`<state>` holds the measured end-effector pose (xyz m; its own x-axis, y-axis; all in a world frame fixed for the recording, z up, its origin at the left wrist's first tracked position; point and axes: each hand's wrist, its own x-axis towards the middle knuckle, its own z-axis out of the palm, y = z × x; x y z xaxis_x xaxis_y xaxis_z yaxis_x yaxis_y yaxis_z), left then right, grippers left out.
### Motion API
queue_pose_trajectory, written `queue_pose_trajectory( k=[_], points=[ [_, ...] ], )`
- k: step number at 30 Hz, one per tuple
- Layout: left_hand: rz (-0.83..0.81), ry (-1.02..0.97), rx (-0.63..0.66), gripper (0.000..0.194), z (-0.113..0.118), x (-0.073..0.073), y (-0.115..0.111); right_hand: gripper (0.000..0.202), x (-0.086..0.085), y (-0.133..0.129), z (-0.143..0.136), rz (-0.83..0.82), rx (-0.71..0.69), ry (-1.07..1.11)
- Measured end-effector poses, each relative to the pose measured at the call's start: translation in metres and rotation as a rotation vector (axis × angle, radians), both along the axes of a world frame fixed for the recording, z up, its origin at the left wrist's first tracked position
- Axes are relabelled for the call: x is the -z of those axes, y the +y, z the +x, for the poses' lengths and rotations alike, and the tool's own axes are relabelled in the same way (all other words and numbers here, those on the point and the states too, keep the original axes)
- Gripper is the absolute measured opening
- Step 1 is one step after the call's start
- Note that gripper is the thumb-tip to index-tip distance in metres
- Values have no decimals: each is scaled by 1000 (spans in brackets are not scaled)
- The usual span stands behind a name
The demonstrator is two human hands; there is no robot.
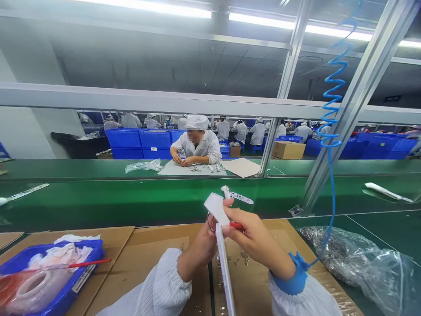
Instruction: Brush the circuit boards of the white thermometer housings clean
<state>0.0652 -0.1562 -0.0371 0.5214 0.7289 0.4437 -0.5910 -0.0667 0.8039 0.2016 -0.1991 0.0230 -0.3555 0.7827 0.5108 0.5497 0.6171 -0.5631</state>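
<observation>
Both hands raised over the cardboard mat (158, 254): left hand (202, 245) grips the long white strip (224, 263), right hand (251, 235) pinches a red tool (236, 225) at its 12 o'clock end, assembly apparently unfinished, loose small parts (243, 256) remaining beneath.

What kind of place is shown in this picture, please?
Most likely a factory assembly line. A long green conveyor belt runs past the bench, workers in white coats and caps sit at tables, and stacked blue crates stand behind them.
</observation>
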Motion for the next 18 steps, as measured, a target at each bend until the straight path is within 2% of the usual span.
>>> queue_pose_trajectory(
  k=[2, 5, 8, 11, 14, 18],
  points=[
    [-100, -72, -18, 63, 2, 2, 2, 29, 2, 3, 0, 77, 143, -14],
    [-242, -29, -150, 51, 1, -1, 5, 19, 5, 4, -1, 93, 323, 95],
    [-308, 55, -366, 42, -3, -9, 6, 30, 6, 2, -4, -35, 327, 183],
    [-301, 119, -506, 48, -9, -18, 7, 22, 8, 1, -10, -148, 288, 171],
    [-241, 235, -510, 54, -16, -24, 7, 18, 11, 4, -12, -166, 287, 186],
    [-179, 347, -455, 51, -21, -30, 6, 21, 12, 5, -9, -55, 376, 193]
  ],
)
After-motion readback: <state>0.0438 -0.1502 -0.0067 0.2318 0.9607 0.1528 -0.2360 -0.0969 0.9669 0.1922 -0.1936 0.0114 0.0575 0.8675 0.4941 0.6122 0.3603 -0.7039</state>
